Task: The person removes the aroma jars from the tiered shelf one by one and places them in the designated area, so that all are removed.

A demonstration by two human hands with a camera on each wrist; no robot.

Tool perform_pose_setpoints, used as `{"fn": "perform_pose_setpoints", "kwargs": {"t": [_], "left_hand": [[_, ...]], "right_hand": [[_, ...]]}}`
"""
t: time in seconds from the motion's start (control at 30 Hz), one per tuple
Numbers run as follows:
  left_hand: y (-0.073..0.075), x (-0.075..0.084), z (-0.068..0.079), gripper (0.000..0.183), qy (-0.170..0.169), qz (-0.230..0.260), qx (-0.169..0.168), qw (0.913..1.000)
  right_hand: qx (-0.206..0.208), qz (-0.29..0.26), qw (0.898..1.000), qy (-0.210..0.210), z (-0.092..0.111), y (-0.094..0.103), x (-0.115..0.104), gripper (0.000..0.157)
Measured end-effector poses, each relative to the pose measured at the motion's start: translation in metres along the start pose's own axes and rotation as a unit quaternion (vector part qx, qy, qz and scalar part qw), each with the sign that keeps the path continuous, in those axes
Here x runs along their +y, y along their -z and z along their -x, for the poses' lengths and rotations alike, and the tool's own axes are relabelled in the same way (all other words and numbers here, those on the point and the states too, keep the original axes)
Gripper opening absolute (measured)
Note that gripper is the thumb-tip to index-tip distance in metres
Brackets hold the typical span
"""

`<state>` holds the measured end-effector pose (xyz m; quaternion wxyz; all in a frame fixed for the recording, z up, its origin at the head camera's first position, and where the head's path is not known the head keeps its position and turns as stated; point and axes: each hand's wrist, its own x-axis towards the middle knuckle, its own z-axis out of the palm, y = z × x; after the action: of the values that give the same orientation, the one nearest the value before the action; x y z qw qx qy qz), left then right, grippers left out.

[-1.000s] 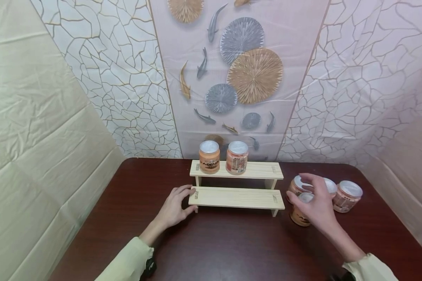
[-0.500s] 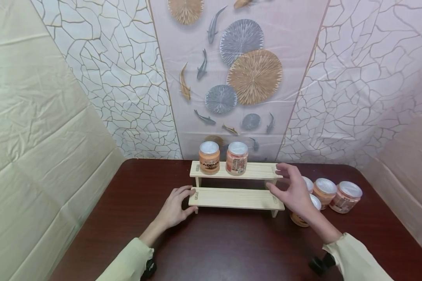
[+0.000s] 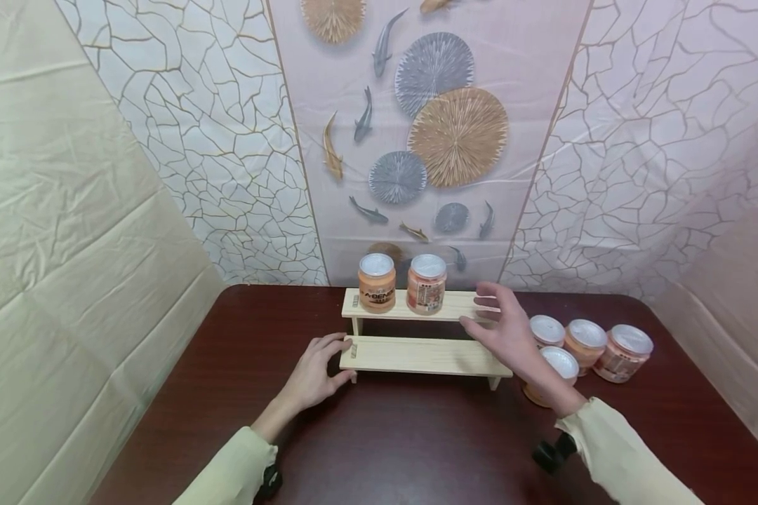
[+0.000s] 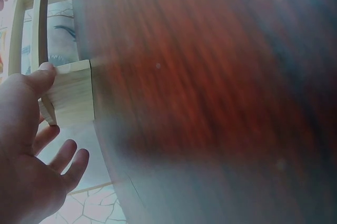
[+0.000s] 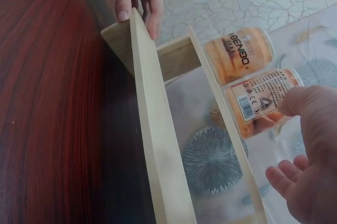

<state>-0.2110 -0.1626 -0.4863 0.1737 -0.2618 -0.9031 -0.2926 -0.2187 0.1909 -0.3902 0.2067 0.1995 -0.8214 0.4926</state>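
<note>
A two-step wooden rack [image 3: 426,354] stands on the table. My left hand [image 3: 316,368] grips the left end of its lower step, and the left wrist view shows my thumb and finger about that wooden end [image 4: 73,97]. On the upper step stand two jars with silver lids, an orange one [image 3: 377,291] at the left and a pinkish one [image 3: 426,291] beside it. My right hand [image 3: 512,333] hovers over the rack's right end with fingers spread and holds nothing. It is apart from the pinkish jar [image 5: 260,103], though the thumb overlaps that jar in the right wrist view.
Several more jars stand grouped on the table right of the rack, among them a pinkish jar [image 3: 625,354] at the far right and a front jar [image 3: 559,365] partly behind my right forearm. Patterned cloth [image 3: 227,140] hangs behind the dark table [image 3: 404,449].
My right hand has moved left from above the grouped jars to the rack's right end. The left hand keeps its place at the lower step.
</note>
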Motion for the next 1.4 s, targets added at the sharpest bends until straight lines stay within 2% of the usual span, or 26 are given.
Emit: {"fn": "perform_pose_setpoints", "kwargs": {"t": [0.23, 0.5, 0.7, 1.2, 1.4], "left_hand": [[-0.001, 0.000, 0.000, 0.054, 0.001, 0.004, 0.001, 1.0000], [-0.001, -0.001, -0.001, 0.053, -0.001, -0.002, 0.001, 1.0000], [0.000, -0.001, -0.002, 0.054, -0.003, 0.001, -0.002, 1.0000], [-0.003, -0.003, -0.001, 0.054, -0.021, -0.009, 0.015, 0.9996], [-0.002, -0.003, -0.001, 0.054, -0.013, -0.005, 0.011, 0.9998]], "right_hand": [[-0.011, -0.032, 0.999, -0.019, -0.009, -0.011, -0.003, 0.059], [-0.001, -0.056, 0.998, -0.010, -0.021, -0.025, -0.002, 0.065], [-0.002, -0.056, 0.998, -0.016, -0.029, -0.031, -0.002, 0.064], [-0.005, -0.015, 0.999, -0.030, -0.038, -0.042, 0.000, 0.070], [-0.003, -0.018, 0.999, -0.029, -0.042, -0.046, -0.003, 0.070]]}}
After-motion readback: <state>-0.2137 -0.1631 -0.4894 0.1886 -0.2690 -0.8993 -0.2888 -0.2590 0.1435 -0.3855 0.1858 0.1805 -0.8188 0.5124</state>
